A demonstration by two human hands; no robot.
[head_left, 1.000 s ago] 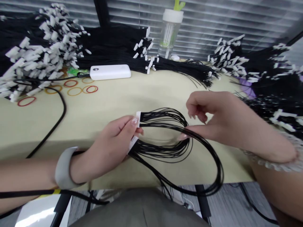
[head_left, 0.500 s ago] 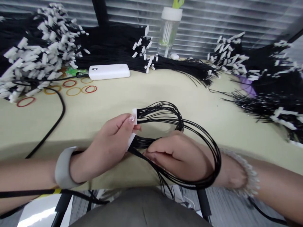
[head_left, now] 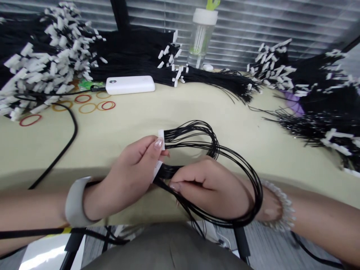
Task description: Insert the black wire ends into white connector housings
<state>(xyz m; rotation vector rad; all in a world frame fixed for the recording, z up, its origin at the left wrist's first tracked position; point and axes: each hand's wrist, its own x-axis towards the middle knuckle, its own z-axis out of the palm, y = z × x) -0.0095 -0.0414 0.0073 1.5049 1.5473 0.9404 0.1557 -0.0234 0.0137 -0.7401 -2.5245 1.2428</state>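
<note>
A looped wire harness (head_left: 257, 180) of thin black wires is held over the near part of the table. My left hand (head_left: 135, 168) is closed on its connector end, thumb pressed on an upper white connector (head_left: 161, 139). A second white connector (head_left: 156, 171) sticks out below the fingers of that hand. Just to the right, my right hand (head_left: 208, 185) pinches some of the black wires close to the lower connector. The wire loop passes around the right hand, and loose ends hang under it. Fingertips of both hands are partly hidden.
Piles of black wires with white connectors (head_left: 53, 63) lie along the back left, with another heap (head_left: 317, 90) at the right. A white power bank (head_left: 130, 85), rubber bands (head_left: 87, 108) and a clear bottle (head_left: 201, 39) stand or lie farther back. A black cable (head_left: 63, 150) crosses the left side.
My right hand has shifted slightly left along the wires, toward the lower connector. My left hand keeps its hold on the connector end, almost unmoved.
</note>
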